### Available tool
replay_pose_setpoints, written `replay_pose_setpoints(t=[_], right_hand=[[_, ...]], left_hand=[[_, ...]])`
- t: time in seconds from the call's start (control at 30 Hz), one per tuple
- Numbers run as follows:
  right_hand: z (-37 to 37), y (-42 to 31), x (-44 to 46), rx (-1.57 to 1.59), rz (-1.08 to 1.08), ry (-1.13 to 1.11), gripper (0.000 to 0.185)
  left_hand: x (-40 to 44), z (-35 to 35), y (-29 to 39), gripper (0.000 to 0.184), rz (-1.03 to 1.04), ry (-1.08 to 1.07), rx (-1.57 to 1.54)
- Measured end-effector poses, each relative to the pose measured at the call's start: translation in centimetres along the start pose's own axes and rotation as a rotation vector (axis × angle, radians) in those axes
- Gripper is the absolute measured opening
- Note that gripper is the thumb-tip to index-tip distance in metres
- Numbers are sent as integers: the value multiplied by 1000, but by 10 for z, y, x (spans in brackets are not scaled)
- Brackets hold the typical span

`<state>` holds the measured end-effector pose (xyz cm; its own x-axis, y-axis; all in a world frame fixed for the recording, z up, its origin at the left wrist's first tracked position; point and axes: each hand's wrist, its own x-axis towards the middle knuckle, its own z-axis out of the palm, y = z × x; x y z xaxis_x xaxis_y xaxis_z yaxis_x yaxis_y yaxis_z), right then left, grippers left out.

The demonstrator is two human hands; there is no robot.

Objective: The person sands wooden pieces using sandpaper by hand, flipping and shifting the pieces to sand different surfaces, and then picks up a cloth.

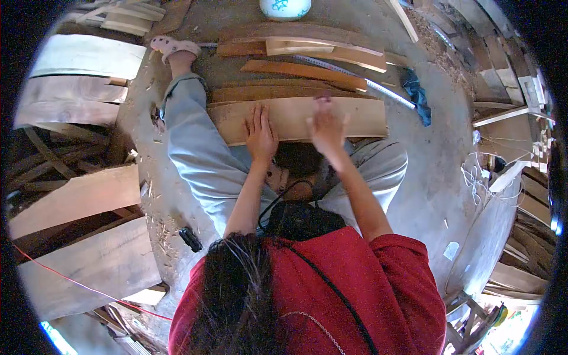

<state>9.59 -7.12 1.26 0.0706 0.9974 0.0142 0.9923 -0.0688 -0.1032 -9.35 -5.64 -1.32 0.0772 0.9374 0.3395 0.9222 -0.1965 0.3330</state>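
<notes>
A pale wooden board (290, 112) lies crosswise in front of me, over my lower legs. My left hand (261, 135) rests flat on its left part, fingers spread. On the right part of the board is my right hand (327, 127), blurred by motion. A small dark reddish thing (322, 99) shows at its fingertips, too smeared to make out. Just beyond the board lie darker brown planks (302, 72). A white measuring tape (384, 90) stretches across them toward a dark blue cloth (416, 97).
Large boards (89, 260) are stacked at the left, with a red cord (77, 278) across them. A small black object (190, 239) lies on the floor. At the top stands a white round container (285, 8). Wood scraps and white string (476, 177) are at the right.
</notes>
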Motion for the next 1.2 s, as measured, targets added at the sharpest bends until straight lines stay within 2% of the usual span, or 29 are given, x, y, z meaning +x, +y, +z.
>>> replay_pose_setpoints(t=[0.07, 0.13, 0.23, 0.37, 0.47, 0.57, 0.6, 0.67, 0.73, 0.8, 0.83, 0.9, 1.0, 1.2], right_hand=[[16, 63, 4, 6, 79, 151, 58], [3, 102, 8, -109, 232, 8, 59], [-2, 124, 12, -70, 287, -23, 62], [20, 121, 11, -93, 285, 37, 62], [-15, 100, 7, -235, 139, -96, 59], [-82, 65, 11, 34, 86, 43, 49], [-97, 65, 21, 261, 16, 112, 40], [-156, 37, 25, 701, -19, -29, 36], [-230, 1, 19, 818, -215, -241, 39], [-299, -40, -3, 793, -240, -416, 40], [-314, -50, -10, 816, -339, -450, 38], [-337, -67, -20, 809, -472, -500, 37], [-359, -90, -45, 891, -500, -400, 40], [-351, -115, -58, 1000, -586, -311, 41]], left_hand=[[0, 1, 1, 45, -2, -2, 0], [0, -1, 0, 45, 0, -17, 10], [-1, -2, -1, 54, 15, -32, 10], [-1, 3, -3, 56, 15, -8, 35], [-7, -1, -1, 55, -16, -77, -3], [-2, 5, -4, 54, 7, -34, -32], [-2, 3, -4, 54, 18, -15, -43], [-3, 1, -3, 54, 27, -9, -59], [-3, 0, -3, 55, 20, -33, -65], [-3, -2, -1, 55, 16, -55, -31], [-2, -4, 0, 54, 15, -65, -15], [-1, -11, 3, 55, 6, -65, -34], [-3, 0, -1, 55, 23, -34, -24], [-16, -4, -3, 54, 35, -7, -11]])
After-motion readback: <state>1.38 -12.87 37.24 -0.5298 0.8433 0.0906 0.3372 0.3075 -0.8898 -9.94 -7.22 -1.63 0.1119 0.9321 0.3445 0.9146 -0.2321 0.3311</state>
